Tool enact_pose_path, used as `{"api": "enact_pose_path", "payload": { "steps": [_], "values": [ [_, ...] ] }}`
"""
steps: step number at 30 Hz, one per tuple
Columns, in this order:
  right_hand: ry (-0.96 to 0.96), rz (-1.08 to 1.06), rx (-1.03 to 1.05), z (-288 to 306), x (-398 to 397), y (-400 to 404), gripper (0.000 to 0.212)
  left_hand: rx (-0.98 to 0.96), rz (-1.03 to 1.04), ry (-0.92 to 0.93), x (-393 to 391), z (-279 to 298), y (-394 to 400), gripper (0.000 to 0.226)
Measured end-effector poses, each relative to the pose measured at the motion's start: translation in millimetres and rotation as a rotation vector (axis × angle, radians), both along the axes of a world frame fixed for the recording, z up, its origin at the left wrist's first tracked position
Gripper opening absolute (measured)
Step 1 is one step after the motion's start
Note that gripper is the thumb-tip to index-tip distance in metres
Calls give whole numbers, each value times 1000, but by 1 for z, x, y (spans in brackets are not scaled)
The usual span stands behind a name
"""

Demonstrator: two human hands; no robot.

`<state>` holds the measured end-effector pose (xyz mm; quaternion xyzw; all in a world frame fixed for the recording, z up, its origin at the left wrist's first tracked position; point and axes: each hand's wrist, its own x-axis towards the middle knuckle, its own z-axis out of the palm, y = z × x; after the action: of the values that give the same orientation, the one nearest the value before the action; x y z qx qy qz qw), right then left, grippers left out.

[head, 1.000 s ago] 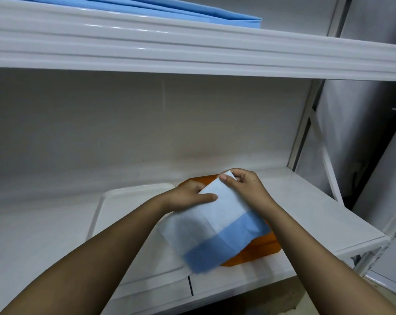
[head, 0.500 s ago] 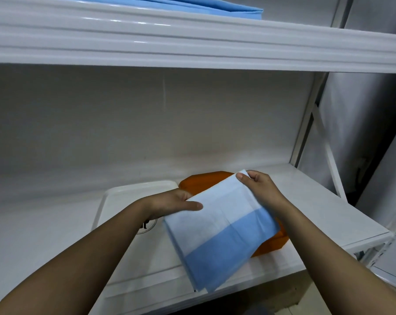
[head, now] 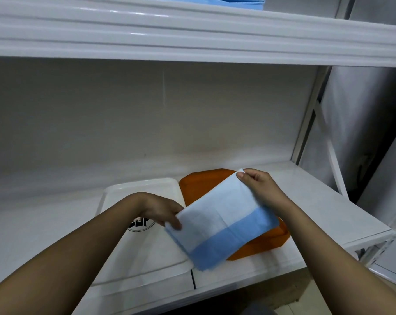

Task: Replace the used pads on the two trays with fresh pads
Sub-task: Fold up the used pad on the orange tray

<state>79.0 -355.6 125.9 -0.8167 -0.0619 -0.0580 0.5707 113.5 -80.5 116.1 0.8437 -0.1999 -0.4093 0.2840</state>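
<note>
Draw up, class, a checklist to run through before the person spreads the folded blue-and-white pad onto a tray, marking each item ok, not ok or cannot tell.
1. Both hands hold the folded blue-and-white pad: ok. The left hand pinches its near-left corner, the right hand its far corner.
2. Pad unfolded: not ok, it is folded in layers.
3. White rectangular plastic tray bare of a used pad: ok, its printed round mark shows.
4. Orange plastic tray bare: cannot tell, the pad hides much of it.
5. Trays sit flat on the white shelf: ok.
6. Spare blue sheets on the shelf above: ok.
</note>
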Motion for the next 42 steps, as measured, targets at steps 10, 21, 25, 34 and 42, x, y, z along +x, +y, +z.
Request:
{"api": "enact_pose_path", "payload": {
  "steps": [10,21,25,34,42],
  "values": [
    [-26,131,-30,21,2,14,19,-487,253,-277,-5,24,-52,19],
    [54,-141,241,-12,2,-12,25,-647,395,125,-1,5,-28,36],
    [234,-11,706,-15,3,-6,50,-780,478,152,2,0,-32,27],
    [173,9,456,-27,11,1,31,-658,428,-111,15,-2,-49,28],
    [53,42,368,-32,28,-23,33,-618,537,-284,44,-9,-75,34]
  ]
}}
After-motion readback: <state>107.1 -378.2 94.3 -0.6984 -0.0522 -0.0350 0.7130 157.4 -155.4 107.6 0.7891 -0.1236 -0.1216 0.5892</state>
